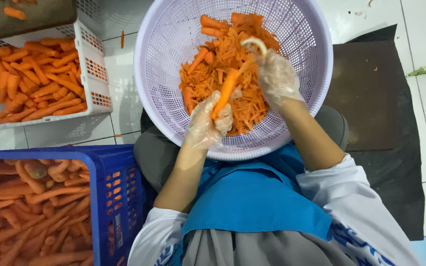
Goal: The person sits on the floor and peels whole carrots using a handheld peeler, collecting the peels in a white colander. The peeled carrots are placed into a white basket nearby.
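The left hand (pixel 207 123) (gloved in clear plastic) closes its fingers round a carrot (pixel 226 91), tilted over the lavender basket (pixel 168 59). The right hand (pixel 274 74), fingers curled, grips a pale peeler (pixel 253 44) at the carrot's far end.

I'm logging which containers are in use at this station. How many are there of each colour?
Lavender round basket: 1
White crate: 1
Blue crate: 1
Total: 3

All three hold carrots. The left hand holds one carrot over the basket, with the right hand at its tip.
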